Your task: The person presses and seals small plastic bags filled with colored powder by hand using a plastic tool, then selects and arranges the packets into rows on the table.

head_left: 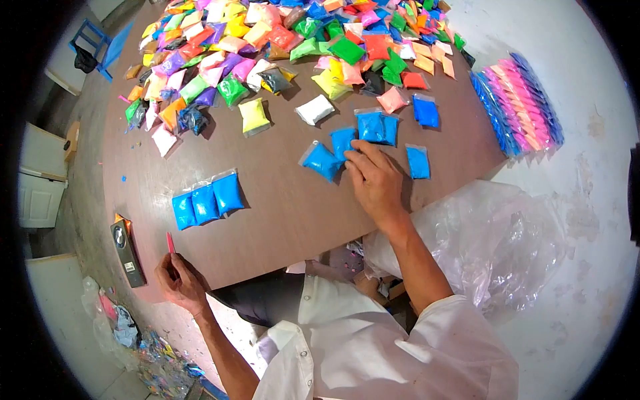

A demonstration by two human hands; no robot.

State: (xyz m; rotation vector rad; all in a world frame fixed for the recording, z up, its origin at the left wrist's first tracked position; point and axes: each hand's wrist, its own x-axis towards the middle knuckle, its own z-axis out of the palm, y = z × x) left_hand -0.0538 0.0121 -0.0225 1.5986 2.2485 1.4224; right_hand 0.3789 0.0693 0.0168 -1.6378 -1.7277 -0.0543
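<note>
At the near left table edge, my left hand [179,283] is closed on a thin pink pointed stick [171,243]; its exact kind is not clear. My right hand [377,180] reaches over the tabletop, thumb and fingers closed at the edge of a small blue packet [343,141]. Touching that one on its left lies another blue packet [321,161], and just behind are joined blue packets [377,127]. A single blue packet [418,162] lies right of the hand. Three blue packets in a row [206,202] rest on the left side.
A large heap of multicoloured packets [233,40] covers the far side of the brown table [280,227]. Stacked blue and pink packets [517,107] lie on a white surface at right, near clear plastic sheeting [493,247]. A dark narrow box [128,257] sits at the left edge.
</note>
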